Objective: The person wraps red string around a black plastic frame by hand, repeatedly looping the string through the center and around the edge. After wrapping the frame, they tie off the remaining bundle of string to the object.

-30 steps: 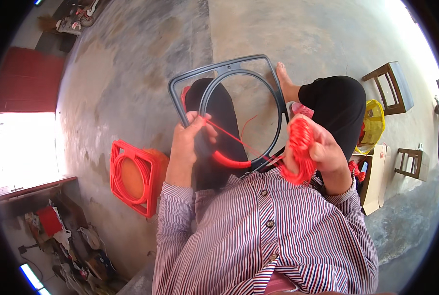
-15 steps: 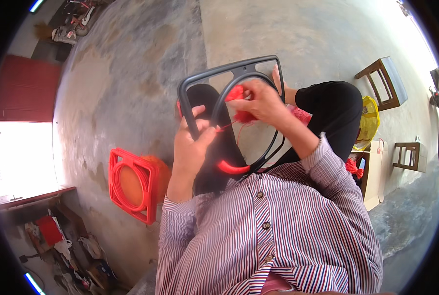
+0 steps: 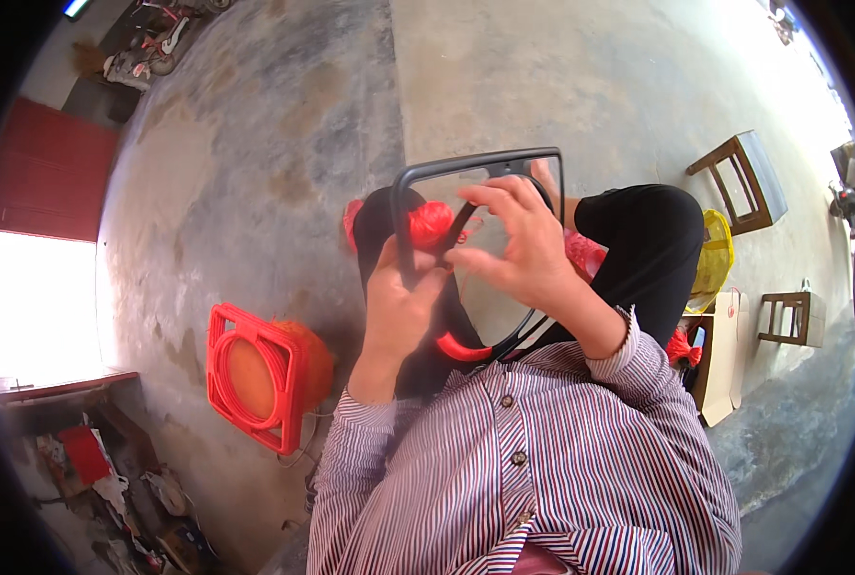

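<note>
A black plastic frame [image 3: 485, 159] with a round ring inside stands tilted over my lap. Red cord wrapping [image 3: 463, 350] covers the lower left stretch of the ring. My left hand [image 3: 400, 305] grips the frame's left side, with thumb and fingers closed where bar and ring come close. A ball of red cord [image 3: 431, 222] shows just above those fingers, inside the frame. My right hand [image 3: 523, 247] is at the ring's upper part, fingers and thumb spread apart, with no cord ball between them. Its palm side hides part of the ring.
Red plastic frames [image 3: 255, 379] lean in a stack at the left beside an orange round thing [image 3: 312, 359]. Small stools [image 3: 748, 182], a yellow basket [image 3: 715, 259] and a cardboard box [image 3: 724, 359] with red cord stand at the right.
My right hand has let go of the red cord ball, which now lies to its left, past the ring. The frame and my left hand have shifted slightly right and down.
</note>
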`<state>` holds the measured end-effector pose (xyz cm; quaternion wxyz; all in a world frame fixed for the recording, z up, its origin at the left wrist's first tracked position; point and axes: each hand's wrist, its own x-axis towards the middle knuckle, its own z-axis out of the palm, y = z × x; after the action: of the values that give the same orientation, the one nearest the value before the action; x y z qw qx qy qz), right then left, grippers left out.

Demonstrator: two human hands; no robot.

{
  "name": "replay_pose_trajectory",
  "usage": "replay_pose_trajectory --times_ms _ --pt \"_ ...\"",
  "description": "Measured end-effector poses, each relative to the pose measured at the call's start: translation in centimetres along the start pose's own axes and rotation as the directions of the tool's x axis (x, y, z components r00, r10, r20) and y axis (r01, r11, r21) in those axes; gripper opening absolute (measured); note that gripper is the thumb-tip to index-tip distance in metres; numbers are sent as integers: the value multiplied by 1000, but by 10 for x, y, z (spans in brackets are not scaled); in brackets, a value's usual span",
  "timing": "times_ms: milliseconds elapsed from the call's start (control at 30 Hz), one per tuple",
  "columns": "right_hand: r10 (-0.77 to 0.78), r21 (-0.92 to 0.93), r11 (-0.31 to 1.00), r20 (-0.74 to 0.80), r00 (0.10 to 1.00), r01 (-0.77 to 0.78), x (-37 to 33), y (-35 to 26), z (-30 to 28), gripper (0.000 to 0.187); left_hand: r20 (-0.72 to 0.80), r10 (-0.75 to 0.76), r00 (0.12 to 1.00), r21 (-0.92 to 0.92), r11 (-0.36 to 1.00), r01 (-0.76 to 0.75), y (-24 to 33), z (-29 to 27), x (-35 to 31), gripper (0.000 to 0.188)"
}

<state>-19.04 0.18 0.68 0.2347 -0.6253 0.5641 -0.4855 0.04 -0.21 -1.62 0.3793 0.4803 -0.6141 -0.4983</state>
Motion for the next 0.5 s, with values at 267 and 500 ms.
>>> replay_pose_trajectory --times_ms 267,500 --pt "-178 -175 968 18 984 178 7 6 0 36 -85 157 984 -125 978 -167 29 20 4 59" --pt "217 954 131 238 947 -270 2 -7 -49 54 -68 -63 996 -170 984 51 -5 1 7 21"
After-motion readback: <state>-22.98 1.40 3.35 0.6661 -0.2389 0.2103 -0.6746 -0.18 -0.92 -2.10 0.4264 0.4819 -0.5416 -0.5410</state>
